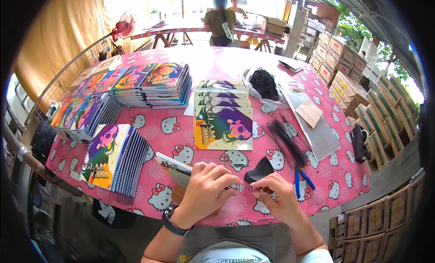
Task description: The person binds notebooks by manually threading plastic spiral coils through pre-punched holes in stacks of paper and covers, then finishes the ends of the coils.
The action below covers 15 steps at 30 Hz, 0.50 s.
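Note:
Near the table's front edge, my left hand (209, 184) is closed around a notebook (168, 161) held on edge, its cover mostly behind the hand. From the notebook's edge a dark spiral binding coil (252, 188) stretches to the right. My right hand (282, 197) pinches that coil between thumb and fingers. Just beyond the right hand lies a black piece of fabric or pouch (260, 170). Blue-handled pliers (304, 184) rest to its right, beside a heap of loose black coils (287, 143). Straight ahead, several unbound notebooks (224, 127) with punched top edges overlap in a pile.
At left stand coil-bound notebooks (113, 159) and more notebook stacks (154, 84). A plastic bag of black coils (264, 85) and a clear sheet (312, 127) with brown paper lie beyond. Cartons (367, 227) flank the pink table (176, 136). Two people are at a far table.

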### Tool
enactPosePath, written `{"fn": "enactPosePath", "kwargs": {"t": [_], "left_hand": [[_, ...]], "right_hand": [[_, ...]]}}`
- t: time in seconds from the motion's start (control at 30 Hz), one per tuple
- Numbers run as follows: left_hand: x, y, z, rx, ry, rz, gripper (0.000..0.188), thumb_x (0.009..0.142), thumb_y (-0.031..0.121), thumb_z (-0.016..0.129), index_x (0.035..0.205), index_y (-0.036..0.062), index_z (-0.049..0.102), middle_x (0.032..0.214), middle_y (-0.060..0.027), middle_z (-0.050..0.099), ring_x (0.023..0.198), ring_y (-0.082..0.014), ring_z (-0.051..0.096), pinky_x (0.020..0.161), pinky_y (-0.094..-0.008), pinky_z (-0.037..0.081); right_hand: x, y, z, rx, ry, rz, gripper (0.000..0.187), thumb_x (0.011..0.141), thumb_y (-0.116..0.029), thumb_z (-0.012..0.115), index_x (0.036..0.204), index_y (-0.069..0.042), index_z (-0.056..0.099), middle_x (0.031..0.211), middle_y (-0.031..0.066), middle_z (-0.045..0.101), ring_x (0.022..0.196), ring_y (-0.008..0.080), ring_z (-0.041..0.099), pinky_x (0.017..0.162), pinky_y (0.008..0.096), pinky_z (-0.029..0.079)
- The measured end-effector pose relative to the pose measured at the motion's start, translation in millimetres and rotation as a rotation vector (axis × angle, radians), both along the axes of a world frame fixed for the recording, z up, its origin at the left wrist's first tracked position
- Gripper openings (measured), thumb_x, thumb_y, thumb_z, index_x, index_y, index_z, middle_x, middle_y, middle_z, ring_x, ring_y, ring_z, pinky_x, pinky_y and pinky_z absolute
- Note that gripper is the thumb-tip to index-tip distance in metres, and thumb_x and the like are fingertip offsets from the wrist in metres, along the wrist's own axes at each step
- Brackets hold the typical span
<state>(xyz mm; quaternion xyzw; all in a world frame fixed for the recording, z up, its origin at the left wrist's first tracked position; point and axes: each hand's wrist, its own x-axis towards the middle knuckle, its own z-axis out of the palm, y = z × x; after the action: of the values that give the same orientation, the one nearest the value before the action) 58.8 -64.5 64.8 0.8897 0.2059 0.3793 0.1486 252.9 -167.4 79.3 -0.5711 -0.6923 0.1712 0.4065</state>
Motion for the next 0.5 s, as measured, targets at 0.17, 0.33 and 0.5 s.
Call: {"fn": "enactPosePath", "kwargs": {"t": [0.17, 0.33, 0.5], "left_hand": [[1, 1, -2, 0.019, 0.026, -0.014, 0.020, 0.072, 0.024, 0.074, 0.091, 0.0183, 0.067, 0.084, 0.0043, 0.061, 0.082, -0.0146, 0.058, 0.081, -0.0338, 0.035], [-4, -1, 0, 0.024, 0.101, -0.016, 0.016, 0.078, 0.027, 0.070, 0.090, 0.0165, 0.067, 0.085, 0.0034, 0.062, 0.082, -0.0150, 0.058, 0.081, -0.0327, 0.035], [-3, 0, -4, -0.029, 0.062, -0.048, 0.015, 0.084, 0.028, 0.064, 0.093, 0.0150, 0.066, 0.084, 0.0020, 0.063, 0.082, -0.0154, 0.058, 0.079, -0.0315, 0.034]], "right_hand": [[-3, 0, -6, -0.107, 0.110, -0.013, 0.015, 0.086, -0.010, 0.062, 0.100, -0.003, 0.064, 0.082, 0.0105, 0.062, 0.073, 0.0229, 0.060, 0.066, 0.0316, 0.048], [9, 4, -11, -0.275, 0.365, 0.136, 0.021, 0.094, -0.014, 0.056, 0.110, -0.002, 0.062, 0.090, 0.0093, 0.067, 0.077, 0.0146, 0.064, 0.066, 0.0268, 0.051], [37, 13, -19, -0.222, 0.262, 0.120, 0.025, 0.093, -0.015, 0.058, 0.114, -0.002, 0.061, 0.092, 0.0086, 0.069, 0.082, 0.0126, 0.065, 0.070, 0.0260, 0.051]]}}
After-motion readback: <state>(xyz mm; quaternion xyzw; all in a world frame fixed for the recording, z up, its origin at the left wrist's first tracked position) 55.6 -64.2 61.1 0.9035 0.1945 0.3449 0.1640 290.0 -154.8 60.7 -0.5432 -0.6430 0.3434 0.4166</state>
